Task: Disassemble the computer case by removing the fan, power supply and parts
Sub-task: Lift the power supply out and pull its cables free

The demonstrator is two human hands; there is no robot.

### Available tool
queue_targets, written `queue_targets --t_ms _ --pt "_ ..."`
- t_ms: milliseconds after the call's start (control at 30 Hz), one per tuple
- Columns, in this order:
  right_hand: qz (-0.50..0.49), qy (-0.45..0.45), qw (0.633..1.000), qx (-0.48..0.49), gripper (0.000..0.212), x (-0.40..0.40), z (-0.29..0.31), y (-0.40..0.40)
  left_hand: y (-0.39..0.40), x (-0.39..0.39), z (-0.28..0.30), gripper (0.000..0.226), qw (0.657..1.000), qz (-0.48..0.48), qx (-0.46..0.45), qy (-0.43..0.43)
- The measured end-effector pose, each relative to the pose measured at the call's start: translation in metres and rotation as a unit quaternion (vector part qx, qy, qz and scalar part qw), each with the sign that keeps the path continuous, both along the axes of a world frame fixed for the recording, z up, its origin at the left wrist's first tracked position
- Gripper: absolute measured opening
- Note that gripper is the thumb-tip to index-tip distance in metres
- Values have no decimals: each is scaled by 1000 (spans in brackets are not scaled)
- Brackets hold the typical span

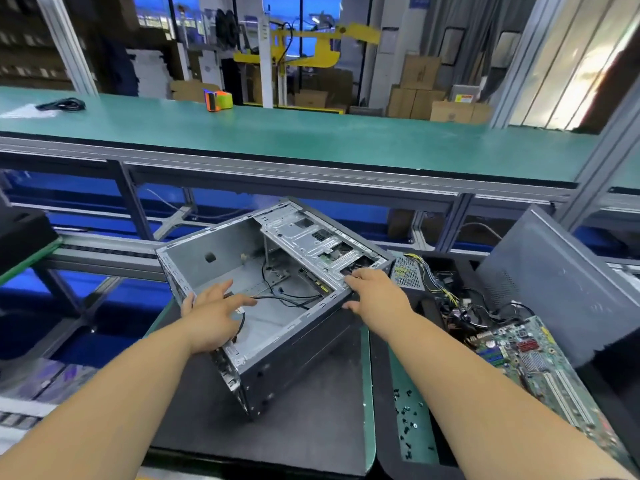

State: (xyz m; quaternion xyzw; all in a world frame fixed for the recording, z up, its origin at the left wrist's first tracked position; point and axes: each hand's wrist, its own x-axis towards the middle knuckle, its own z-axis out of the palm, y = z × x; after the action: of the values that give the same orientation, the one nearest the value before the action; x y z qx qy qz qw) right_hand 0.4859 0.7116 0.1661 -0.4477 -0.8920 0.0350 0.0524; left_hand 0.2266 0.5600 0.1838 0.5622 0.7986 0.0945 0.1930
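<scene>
I saw the open computer case tilted on the desk, long axis running far-right, my left hand pinching a black cable inside, right hand gripping its rim, power supply, motherboard, screws to the right.

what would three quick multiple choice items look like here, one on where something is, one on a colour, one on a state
1. Where does the motherboard lie?
A. inside the computer case
B. on the table right of the case
C. on the green shelf behind

2. What colour is the tape dispenser on the far shelf?
A. orange and green
B. all white
C. blue and red

3. What state is the computer case in?
A. closed, side panel on
C. flattened
B. open, mostly emptied, a few cables left

Answers: 1 B, the board lies outside beside the power supply. 2 A, orange body with green roll. 3 B, the bare interior shows while the left hand reaches in and the right hand grips the edge.
</scene>
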Motion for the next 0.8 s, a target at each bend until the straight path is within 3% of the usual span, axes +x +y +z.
queue_targets --t_ms 433,533,700,800 --pt "-83 -62 994 43 57 -40 11 -77 3 -82 2 79 990 -138 5 -21" --pt "-98 -53 993 43 59 -44 11 -89 12 -89 -1 72 990 -139 19 -4" --pt "-99 -48 992 65 62 -44 9 -93 18 -63 -11 47 993 -55 73 77" --pt "-79 -31 995 55 63 -39 9 -87 12 -26 -25 46 982 -100 113 116"
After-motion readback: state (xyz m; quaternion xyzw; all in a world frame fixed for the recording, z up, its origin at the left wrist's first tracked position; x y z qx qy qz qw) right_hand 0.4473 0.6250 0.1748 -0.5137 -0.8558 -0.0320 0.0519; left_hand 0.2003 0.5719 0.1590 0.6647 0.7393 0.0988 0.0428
